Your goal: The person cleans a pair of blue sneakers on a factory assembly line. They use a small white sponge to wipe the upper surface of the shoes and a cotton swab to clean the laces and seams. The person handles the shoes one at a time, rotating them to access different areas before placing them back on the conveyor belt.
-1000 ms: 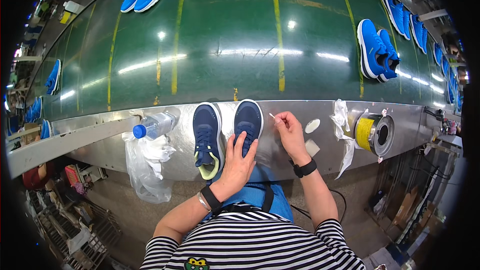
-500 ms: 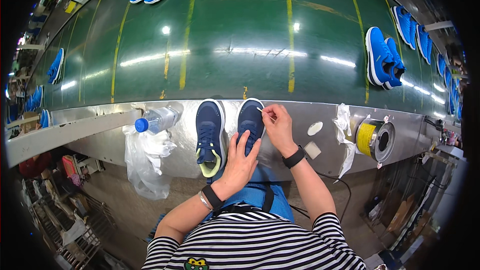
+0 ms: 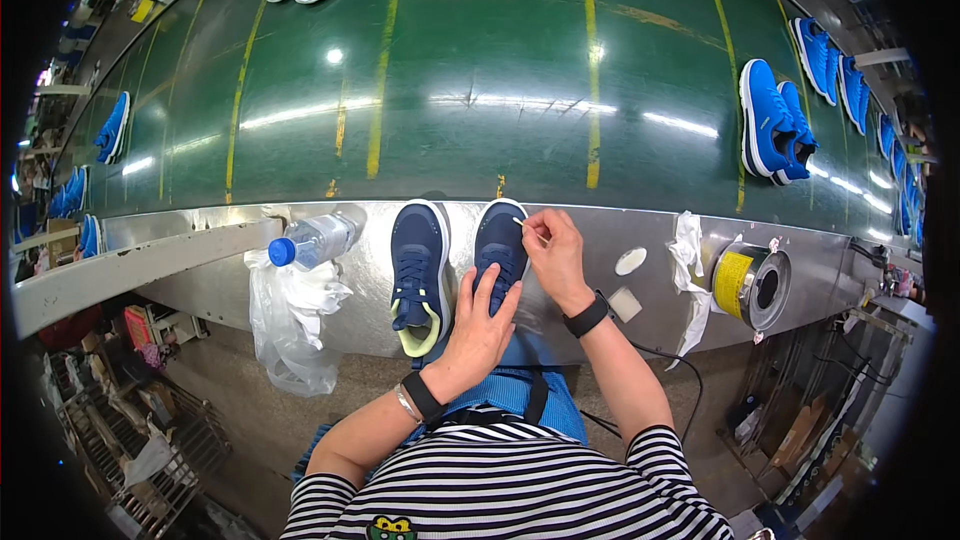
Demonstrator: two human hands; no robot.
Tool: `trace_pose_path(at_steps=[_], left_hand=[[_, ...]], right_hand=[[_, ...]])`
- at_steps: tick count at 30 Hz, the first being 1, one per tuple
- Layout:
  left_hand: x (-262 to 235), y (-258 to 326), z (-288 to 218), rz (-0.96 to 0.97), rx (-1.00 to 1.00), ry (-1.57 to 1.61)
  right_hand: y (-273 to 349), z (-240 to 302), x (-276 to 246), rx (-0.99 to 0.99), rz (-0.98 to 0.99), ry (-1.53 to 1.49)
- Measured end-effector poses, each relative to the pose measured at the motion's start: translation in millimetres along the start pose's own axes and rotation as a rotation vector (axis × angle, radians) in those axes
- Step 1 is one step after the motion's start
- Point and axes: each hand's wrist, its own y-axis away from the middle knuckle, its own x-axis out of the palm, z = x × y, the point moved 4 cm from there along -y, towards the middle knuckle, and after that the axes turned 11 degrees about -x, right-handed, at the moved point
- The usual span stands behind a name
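Observation:
A pair of navy sneakers with white soles stands side by side on the metal ledge, toes toward the green belt. My left hand [image 3: 483, 325] grips the right sneaker [image 3: 497, 230] across its laces, thumb on the right side, hiding the heel part. Between the fingertips of my right hand [image 3: 555, 252] is a thin pale stick, like a cotton swab [image 3: 520, 223]. Its tip meets the toe area of that sneaker; whether it presses on the surface I cannot tell. The left sneaker [image 3: 417, 250], with a pale yellow-green lining, stands untouched beside it.
A green conveyor belt [image 3: 480, 50] carries bright blue sneakers [image 3: 768, 120]. Along the ledge are a clear bottle with a blue cap [image 3: 318, 240], a plastic bag [image 3: 285, 340], a white oval piece [image 3: 630, 261], a pale block [image 3: 625, 304], white cloth [image 3: 688, 250] and a yellow-labelled can [image 3: 735, 280].
The belt has moved slightly to the right, with its yellow lines and blue sneakers. Both hands have stayed nearly in place; the stick's tip is still at the sneaker's toe.

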Motion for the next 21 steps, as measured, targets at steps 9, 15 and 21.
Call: trace_pose_path(at_steps=[9, 15, 21], left_hand=[[2.2, -0.5, 2.0, -0.005, 0.0, -0.016], [4.1, -0.1, 1.0, -0.004, 0.004, -0.021], [2.5, -0.2, 2.3, -0.007, -0.008, -0.029]], right_hand=[[1.5, -0.3, -2.3, -0.008, 0.035, 0.011], [1.4, 1.3, -5.0, -0.009, 0.065, 0.022], [1.7, 3.5, -2.1, -0.03, 0.023, -0.002]])
